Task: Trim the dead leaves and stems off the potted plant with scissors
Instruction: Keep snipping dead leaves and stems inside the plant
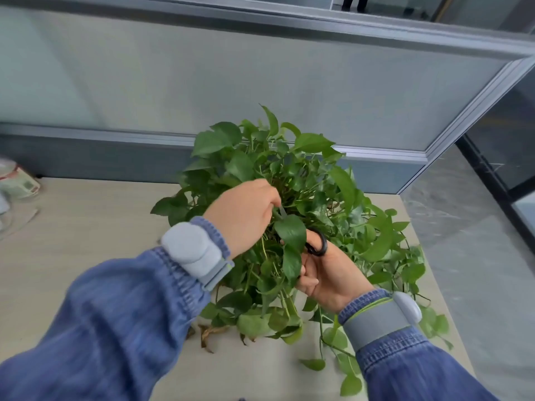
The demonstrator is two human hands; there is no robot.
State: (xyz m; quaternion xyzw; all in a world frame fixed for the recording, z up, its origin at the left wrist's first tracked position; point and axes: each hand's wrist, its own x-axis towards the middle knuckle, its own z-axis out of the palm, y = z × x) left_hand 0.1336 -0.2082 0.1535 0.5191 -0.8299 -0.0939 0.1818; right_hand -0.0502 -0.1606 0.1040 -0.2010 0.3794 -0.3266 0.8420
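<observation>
A bushy green potted plant stands on the light wooden table, its pot hidden under the leaves. My left hand reaches into the foliage with fingers curled round stems or leaves. My right hand grips black-handled scissors low in the plant; a slim grey blade shows beside my left fingers, the rest hidden by a leaf. A brown dead leaf lies at the plant's near edge on the table.
A grey partition wall runs right behind the plant. Blurry containers sit at the table's far left. Vines trail over the near right table part. The table's right edge drops to a grey floor.
</observation>
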